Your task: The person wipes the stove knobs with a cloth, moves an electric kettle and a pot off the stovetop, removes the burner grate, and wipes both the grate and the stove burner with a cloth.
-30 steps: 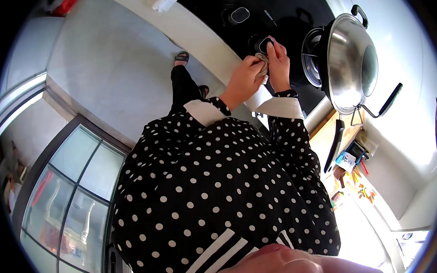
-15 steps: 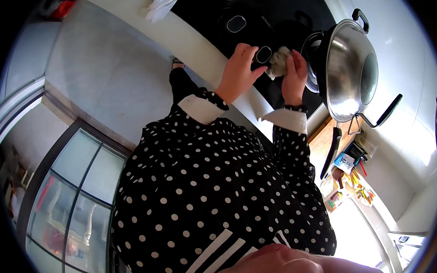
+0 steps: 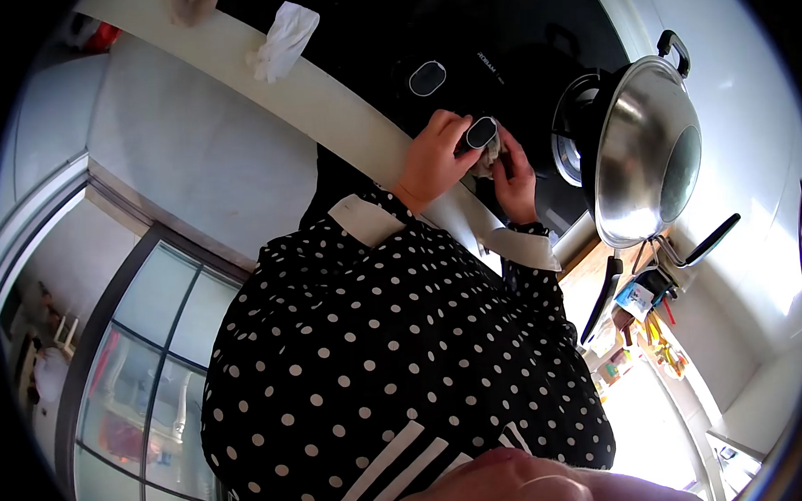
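My left hand (image 3: 431,161) is closed around a black oval stove knob (image 3: 482,133) with a silver rim, thumb and fingers on its sides. Whether the knob is seated on the hob or lifted, I cannot tell. My right hand (image 3: 516,180) pinches a crumpled greyish cloth (image 3: 489,162) against the knob's side, and part of that cloth is hidden behind the fingers. Both hands are over the front of the black glass hob (image 3: 499,26). A second, similar knob (image 3: 428,78) sits to the left, untouched.
A steel wok (image 3: 631,145) with a glass-centred lid stands over the right burner (image 3: 569,143), its long handle (image 3: 604,301) pointing toward me. A crumpled white cloth or tissue (image 3: 286,41) lies on the pale counter edge (image 3: 334,103). A framed glass door (image 3: 149,365) stands at lower left.
My right hand and the cloth have moved left, in against the knob; they were beside it before. The left fingers have closed around the knob. The whole view has shifted slightly.
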Demonstrator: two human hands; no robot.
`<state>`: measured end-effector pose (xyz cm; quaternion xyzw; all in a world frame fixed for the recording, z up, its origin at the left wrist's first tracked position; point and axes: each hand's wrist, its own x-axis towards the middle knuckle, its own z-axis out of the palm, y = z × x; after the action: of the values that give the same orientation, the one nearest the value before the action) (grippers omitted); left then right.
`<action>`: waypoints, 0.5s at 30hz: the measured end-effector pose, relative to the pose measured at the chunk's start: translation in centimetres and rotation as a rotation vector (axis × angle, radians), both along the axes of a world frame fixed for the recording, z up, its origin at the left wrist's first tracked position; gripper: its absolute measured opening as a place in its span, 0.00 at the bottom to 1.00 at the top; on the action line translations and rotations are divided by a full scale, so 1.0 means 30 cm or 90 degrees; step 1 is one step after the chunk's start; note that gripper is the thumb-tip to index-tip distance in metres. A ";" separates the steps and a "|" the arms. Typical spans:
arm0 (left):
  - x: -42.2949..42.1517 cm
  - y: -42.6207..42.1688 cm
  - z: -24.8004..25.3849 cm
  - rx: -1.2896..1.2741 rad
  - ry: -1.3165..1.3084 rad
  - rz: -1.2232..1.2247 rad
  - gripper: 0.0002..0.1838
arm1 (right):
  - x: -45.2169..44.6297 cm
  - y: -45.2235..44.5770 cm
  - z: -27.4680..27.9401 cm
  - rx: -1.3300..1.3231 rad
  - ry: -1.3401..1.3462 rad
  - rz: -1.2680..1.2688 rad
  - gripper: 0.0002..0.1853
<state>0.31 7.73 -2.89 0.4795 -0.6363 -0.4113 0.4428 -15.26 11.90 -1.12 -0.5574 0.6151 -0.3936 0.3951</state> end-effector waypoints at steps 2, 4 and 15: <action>0.002 -0.006 0.002 0.000 -0.005 -0.005 0.20 | -0.040 0.005 -0.019 -0.103 0.261 0.022 0.27; 0.004 -0.007 -0.007 -0.009 -0.022 -0.009 0.20 | -0.055 -0.064 -0.005 -0.083 0.330 -0.023 0.25; 0.023 -0.017 0.020 0.050 0.039 -0.060 0.24 | 0.014 -0.259 0.079 -0.057 0.228 -0.159 0.18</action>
<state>0.99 7.23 -2.30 0.4533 -0.6279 -0.4706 0.4229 -14.85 4.13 1.26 -0.5549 0.7217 -0.3608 0.2026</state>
